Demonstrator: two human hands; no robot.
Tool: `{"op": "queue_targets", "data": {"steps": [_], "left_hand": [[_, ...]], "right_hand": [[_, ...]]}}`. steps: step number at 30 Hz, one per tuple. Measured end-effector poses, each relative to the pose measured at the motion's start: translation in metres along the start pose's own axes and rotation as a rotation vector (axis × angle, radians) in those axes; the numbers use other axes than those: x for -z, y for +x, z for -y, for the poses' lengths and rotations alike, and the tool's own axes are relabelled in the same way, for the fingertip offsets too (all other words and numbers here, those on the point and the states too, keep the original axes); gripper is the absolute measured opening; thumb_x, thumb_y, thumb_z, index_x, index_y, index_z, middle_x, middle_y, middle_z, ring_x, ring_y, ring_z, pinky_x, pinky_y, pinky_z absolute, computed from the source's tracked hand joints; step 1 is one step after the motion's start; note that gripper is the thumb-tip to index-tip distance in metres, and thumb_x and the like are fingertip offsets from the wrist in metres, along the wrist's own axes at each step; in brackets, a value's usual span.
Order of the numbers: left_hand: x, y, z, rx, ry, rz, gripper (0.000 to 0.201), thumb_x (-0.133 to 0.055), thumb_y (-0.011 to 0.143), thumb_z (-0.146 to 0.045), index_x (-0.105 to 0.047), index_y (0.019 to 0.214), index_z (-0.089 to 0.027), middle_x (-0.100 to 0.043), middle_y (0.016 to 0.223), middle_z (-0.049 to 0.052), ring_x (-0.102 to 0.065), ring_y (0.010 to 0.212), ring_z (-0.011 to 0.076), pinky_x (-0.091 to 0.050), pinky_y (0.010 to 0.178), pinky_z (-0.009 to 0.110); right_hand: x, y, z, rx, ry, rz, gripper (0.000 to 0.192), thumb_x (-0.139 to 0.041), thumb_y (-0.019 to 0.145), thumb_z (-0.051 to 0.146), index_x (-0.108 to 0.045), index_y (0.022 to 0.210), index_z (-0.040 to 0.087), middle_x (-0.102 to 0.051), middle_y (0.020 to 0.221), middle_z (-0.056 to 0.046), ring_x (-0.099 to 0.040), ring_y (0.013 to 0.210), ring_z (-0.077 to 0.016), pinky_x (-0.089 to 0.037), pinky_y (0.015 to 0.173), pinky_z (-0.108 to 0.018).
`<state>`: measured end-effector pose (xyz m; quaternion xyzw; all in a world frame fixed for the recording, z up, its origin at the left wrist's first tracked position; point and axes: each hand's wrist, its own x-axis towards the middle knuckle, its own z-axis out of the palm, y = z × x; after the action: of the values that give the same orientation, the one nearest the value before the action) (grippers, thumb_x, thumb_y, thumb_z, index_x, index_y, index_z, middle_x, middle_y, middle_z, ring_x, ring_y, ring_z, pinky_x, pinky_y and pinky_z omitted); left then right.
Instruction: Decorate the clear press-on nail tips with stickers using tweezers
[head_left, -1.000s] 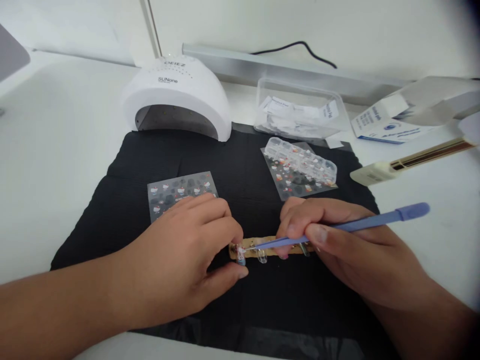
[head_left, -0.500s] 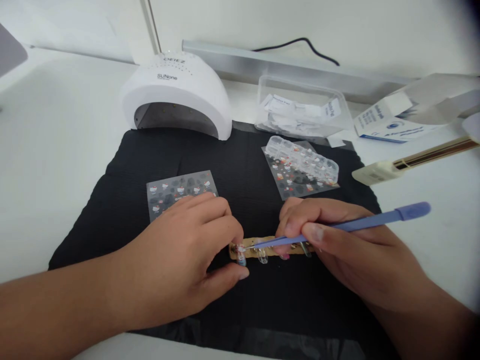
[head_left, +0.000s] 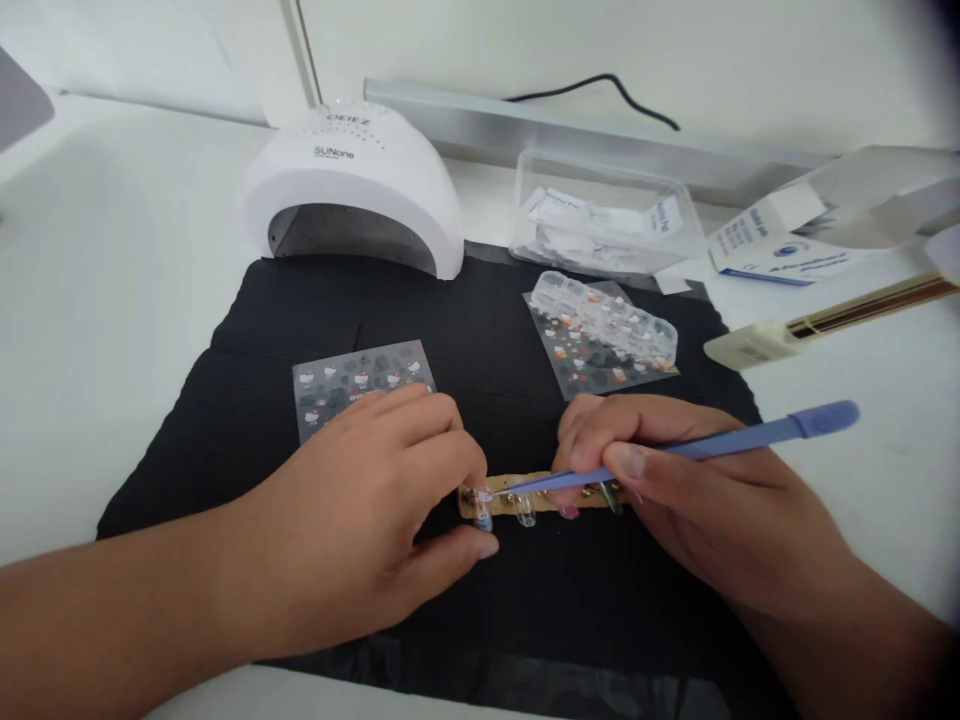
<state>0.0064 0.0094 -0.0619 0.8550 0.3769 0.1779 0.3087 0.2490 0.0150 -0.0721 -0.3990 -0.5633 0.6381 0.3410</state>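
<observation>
Between the fingertips of my right hand (head_left: pixel 675 480) is a pair of blue-purple tweezers (head_left: pixel 735 440), its fine tip pointing left. That tip touches or nearly touches a decorated false nail (head_left: pixel 482 518) with a blue end and a small white figure. My left hand (head_left: pixel 382 490) has its index finger and thumb on either side of this nail, steadying it. The nail sits at the left end of a tan display strip (head_left: pixel 504 505). Farther along the strip are a clear nail (head_left: pixel 526 512), a pink one (head_left: pixel 570 512) and a greenish one (head_left: pixel 611 498). My right fingers partly cover the strip.
A sticker sheet (head_left: pixel 330 385) lies behind my left hand on the black mat (head_left: pixel 360 310). Another sheet (head_left: pixel 559 375) is under a clear compartment case (head_left: pixel 600 320). Behind stand a white nail lamp (head_left: pixel 420 170), a clear tub (head_left: pixel 607 255) of packets and an open carton (head_left: pixel 780 250).
Almost nothing differs. The tweezers' rear end has dipped or shifted very slightly, while their tip stays at the decorated nail and my left hand keeps still.
</observation>
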Motion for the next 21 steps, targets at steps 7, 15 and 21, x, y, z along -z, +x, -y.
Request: {"op": "queue_targets", "data": {"steps": [7,15,21], "left_hand": [[-0.0007,-0.0011,0.0004,-0.015,0.001,-0.008,0.003,-0.062,0.088,-0.021,-0.062,0.089,-0.018,-0.058,0.086,0.002,-0.052,0.08,0.0189,-0.038,0.072,0.034],[0.0008,-0.0023,-0.0003,-0.009,0.01,-0.002,0.004,-0.064,0.087,-0.021,-0.062,0.089,-0.018,-0.058,0.087,0.002,-0.053,0.081,0.0193,-0.039,0.072,0.034],[0.0025,-0.0007,-0.0018,0.002,0.024,0.024,0.004,-0.065,0.087,-0.021,-0.063,0.089,-0.018,-0.058,0.087,0.002,-0.053,0.08,0.0193,-0.04,0.072,0.034]], "right_hand": [[-0.0002,-0.0003,0.0009,0.003,0.009,0.001,0.018,-0.064,0.091,0.034,-0.074,0.082,0.022,-0.07,0.07,-0.001,-0.065,0.068,-0.0142,-0.051,0.064,-0.025],[-0.0011,0.0008,0.0009,-0.003,0.003,-0.013,0.018,-0.066,0.09,0.035,-0.075,0.081,0.022,-0.07,0.069,-0.002,-0.065,0.067,-0.0155,-0.051,0.062,-0.027],[-0.001,0.0005,0.0017,-0.021,0.024,-0.01,0.018,-0.067,0.09,0.036,-0.075,0.081,0.022,-0.07,0.07,-0.001,-0.065,0.066,-0.0137,-0.052,0.063,-0.025]]}}
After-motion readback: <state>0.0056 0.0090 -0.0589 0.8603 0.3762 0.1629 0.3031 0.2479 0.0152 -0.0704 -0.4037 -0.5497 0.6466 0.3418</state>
